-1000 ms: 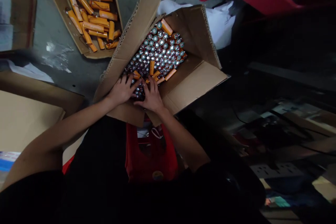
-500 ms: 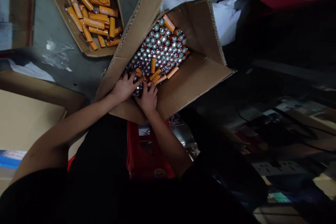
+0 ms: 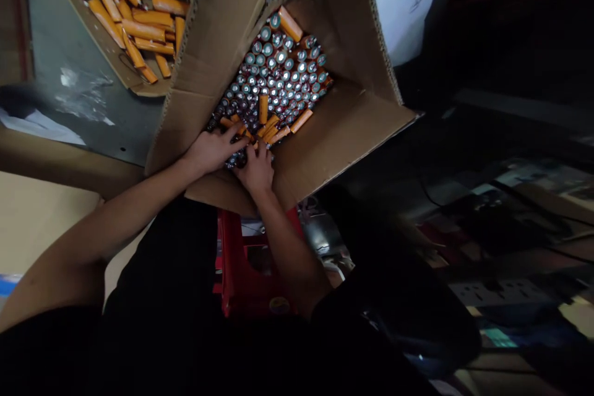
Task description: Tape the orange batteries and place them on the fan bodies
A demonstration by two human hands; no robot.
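Note:
An open cardboard box (image 3: 334, 136) holds many cylindrical batteries (image 3: 283, 74), packed upright with their metal ends up. Several orange batteries (image 3: 263, 109) lie sideways on top of them, mostly toward the near end. My left hand (image 3: 211, 150) reaches over the box's left side, its fingers apart and touching the batteries in the near corner. Just right of it, my right hand (image 3: 257, 170) has its fingers bent down among the same batteries; its fingertips are partly hidden, and what they grip cannot be made out.
A second cardboard box (image 3: 139, 88) at upper left holds loose orange battery packs (image 3: 143, 31), some with wires. Clear plastic scraps (image 3: 86, 96) lie on the grey floor. White sheeting (image 3: 403, 18) is behind the main box. A red stool (image 3: 236, 272) stands below it.
The view has shifted, so the boxes sit slightly higher and farther left. Both hands stay at the near corner of the batteries, with only small finger movements.

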